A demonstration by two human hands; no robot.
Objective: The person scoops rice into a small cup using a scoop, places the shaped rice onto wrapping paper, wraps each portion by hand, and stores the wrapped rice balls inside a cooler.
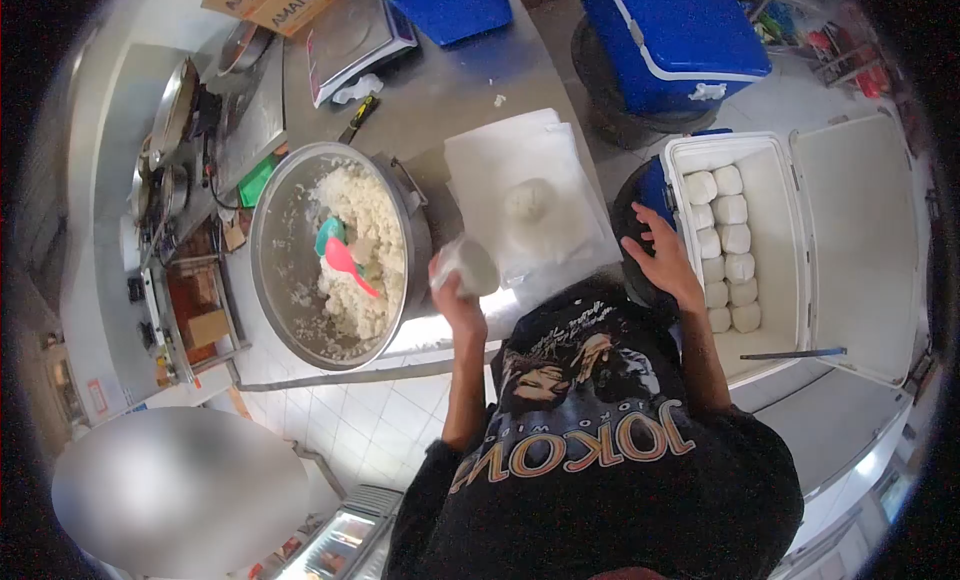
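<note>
two bare hands stand apart over the near edge of the metal table (pixel 545 75), with a white mound (pixel 530 200) lying on a stack of white paper (pixel 478 160) beyond and between them. the left hand (pixel 460 305) is closed around a pale cup (pixel 478 269), tilted just beside the stack's near left corner; which way its mouth faces i cannot tell for sure. the right hand (pixel 668 263) is spread, fingers loose and holding nothing, beside the stack's right edge. the mound lies far and right of the left hand, far and left of the right; neither hand touches it, and the cup sits closer to it than the right fingertips do. it looks roundish, with no clear long axis, while the paper runs longer from near to far. left of the cup stands a big pot (pixel 280 240) of rice (pixel 385 210); right of the right hand, a white cooler (pixel 775 220) holds rows of white packets (pixel 735 210).
</note>
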